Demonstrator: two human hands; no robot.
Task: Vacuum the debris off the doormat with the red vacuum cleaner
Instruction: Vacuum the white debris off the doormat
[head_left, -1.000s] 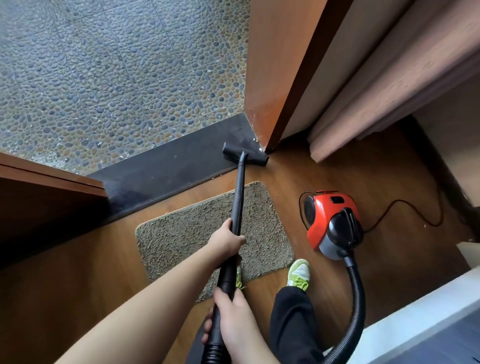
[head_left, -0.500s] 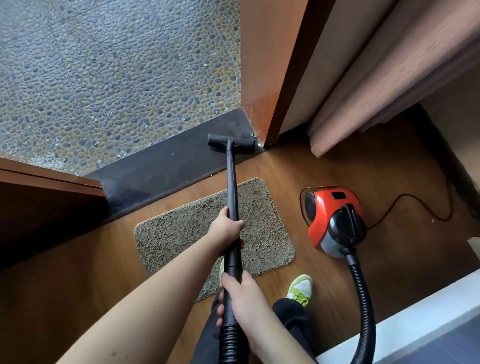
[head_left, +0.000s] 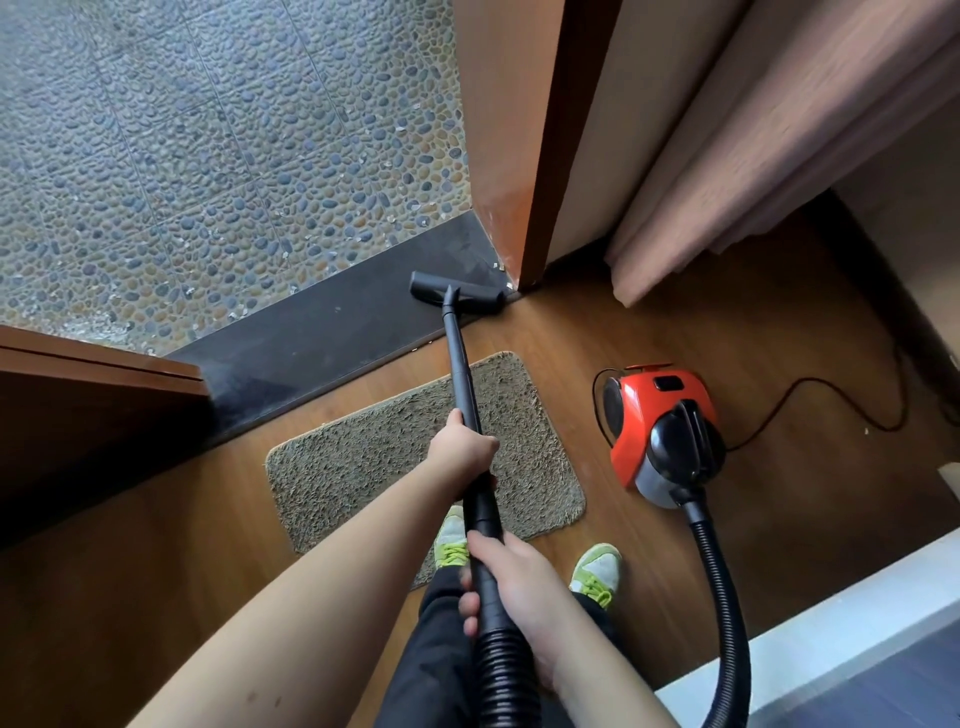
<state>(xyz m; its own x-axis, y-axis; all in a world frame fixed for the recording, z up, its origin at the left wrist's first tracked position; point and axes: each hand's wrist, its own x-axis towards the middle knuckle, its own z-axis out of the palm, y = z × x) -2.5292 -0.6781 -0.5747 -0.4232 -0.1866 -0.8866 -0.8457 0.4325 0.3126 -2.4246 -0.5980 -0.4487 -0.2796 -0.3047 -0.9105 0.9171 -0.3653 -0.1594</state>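
A beige shaggy doormat (head_left: 363, 467) lies on the wooden floor in front of my feet. The red vacuum cleaner (head_left: 654, 421) stands to its right, its ribbed black hose (head_left: 727, 597) curving back toward me. My left hand (head_left: 462, 447) grips the black wand (head_left: 457, 358) halfway up, above the mat. My right hand (head_left: 514, 587) grips the wand's lower end where the hose joins. The black floor nozzle (head_left: 457, 299) rests on the dark threshold strip (head_left: 311, 343), beyond the mat's far edge, near the door frame corner.
A wooden door frame (head_left: 519, 156) rises just right of the nozzle, with pale specks at its foot. Pebble tiles (head_left: 208, 156) lie beyond the threshold. A power cord (head_left: 810, 400) trails right of the vacuum. My green shoes (head_left: 597, 566) stand at the mat's near edge.
The nozzle slid left along the threshold from the door frame corner, then back a little to the right. Both hands kept their grip on the wand.
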